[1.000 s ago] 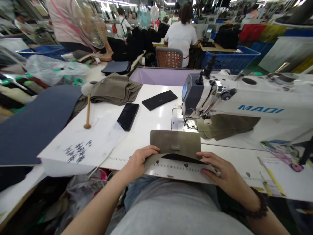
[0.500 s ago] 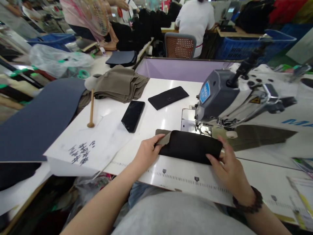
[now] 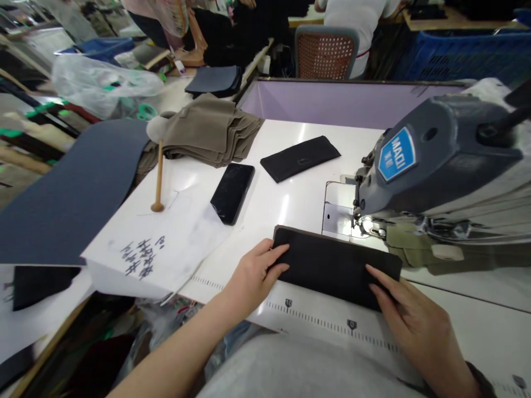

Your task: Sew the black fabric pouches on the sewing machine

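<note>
A black rectangular fabric piece [image 3: 332, 268] lies in front of the sewing machine [image 3: 431, 160], with a thin brownish strip showing along its upper left edge. At its left end, the thumb and forefinger of my left hand [image 3: 255, 273] close on the fabric. My right hand [image 3: 418, 315] grips the right end, thumb and fingertips on the dark face; its other fingers are partly hidden. Just beyond the fabric are the machine's metal plate [image 3: 338, 218] and lit needle area. Olive fabric [image 3: 410, 249] lies under the machine head.
Behind my hands lie a black phone [image 3: 233, 193] and another black fabric piece [image 3: 301, 158]. Stacked brown fabric [image 3: 207, 130] and a wooden-handled tool [image 3: 159, 177] are at left. A ruler strip [image 3: 319, 320] runs along the front edge. A person in white [image 3: 352, 27] sits beyond.
The turned-up left corner of the black fabric, which showed an olive-brown underside, now lies flat. My fingers have shifted on both ends. The view has moved, so the machine appears larger.
</note>
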### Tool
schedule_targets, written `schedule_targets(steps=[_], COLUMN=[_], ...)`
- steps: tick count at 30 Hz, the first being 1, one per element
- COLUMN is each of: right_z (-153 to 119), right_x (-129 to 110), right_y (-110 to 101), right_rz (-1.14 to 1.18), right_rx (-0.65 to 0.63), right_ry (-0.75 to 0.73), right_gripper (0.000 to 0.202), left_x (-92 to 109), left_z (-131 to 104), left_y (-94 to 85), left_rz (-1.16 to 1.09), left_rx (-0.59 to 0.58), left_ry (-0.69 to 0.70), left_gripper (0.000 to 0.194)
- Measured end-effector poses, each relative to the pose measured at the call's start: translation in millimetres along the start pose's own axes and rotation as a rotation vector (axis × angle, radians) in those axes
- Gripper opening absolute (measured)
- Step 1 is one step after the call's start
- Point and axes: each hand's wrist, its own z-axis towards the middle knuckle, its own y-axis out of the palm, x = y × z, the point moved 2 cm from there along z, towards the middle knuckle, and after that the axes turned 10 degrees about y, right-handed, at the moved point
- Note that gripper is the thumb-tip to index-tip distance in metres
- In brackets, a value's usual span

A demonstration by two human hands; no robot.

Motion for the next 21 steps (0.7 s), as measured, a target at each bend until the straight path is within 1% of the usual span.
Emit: schedule_targets(steps=[3, 8, 15, 21], right_z=[1.4, 3.5, 4.6, 5.6], right_x=[0.8, 2.1, 5.2, 4.3], right_y=[0.8, 3.6, 6.5, 5.7], right_rz=[-0.032, -0.087, -0.113, -0.148], right_rx=[0.008, 0.010, 0.004, 0.005], right_ry=[-0.003, -0.010, -0.018, -0.024], right_gripper=[0.030, 0.032, 0.033, 0.036], left_x=[-1.8, -3.6, -0.1, -1.7], left_z=[0.1, 1.7, 6.0, 10.1], left_y=[2.5, 6.0, 4.2, 4.9], left_rz=[0.020, 0.040, 0.042, 0.041], left_rx=[0.003, -0.009, -0.037, -0.111], left_ry=[0.009, -0.063, -0.123, -0.191], left_gripper=[0.025, 0.024, 0.025, 0.028])
